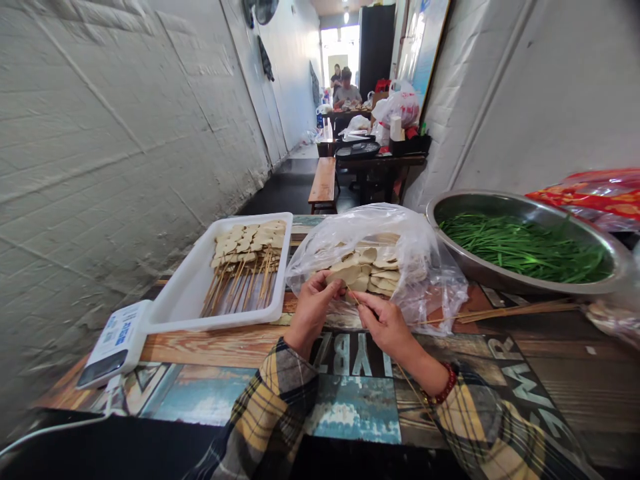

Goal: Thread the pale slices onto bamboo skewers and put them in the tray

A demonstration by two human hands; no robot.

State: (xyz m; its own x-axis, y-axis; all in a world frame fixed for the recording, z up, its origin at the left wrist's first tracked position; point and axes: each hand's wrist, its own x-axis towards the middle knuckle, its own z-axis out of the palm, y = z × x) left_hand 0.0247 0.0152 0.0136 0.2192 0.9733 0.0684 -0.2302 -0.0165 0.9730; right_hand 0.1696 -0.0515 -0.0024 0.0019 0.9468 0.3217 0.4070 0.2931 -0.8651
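My left hand pinches a thin, pale beige round slice by its edge. In my right hand is a thin bamboo skewer, its tip meeting the slice and its long end trailing back under my wrist. Just beyond both hands, an open clear plastic bag holds a heap of similar slices. To the left, a white tray carries several skewered slices in rows, their sticks pointing toward me.
A steel basin of long green stalks stands at right, with loose skewers before it. A white scale-like device with a cable sits by the tray. Farther off are a wooden bench, a cluttered table and two people.
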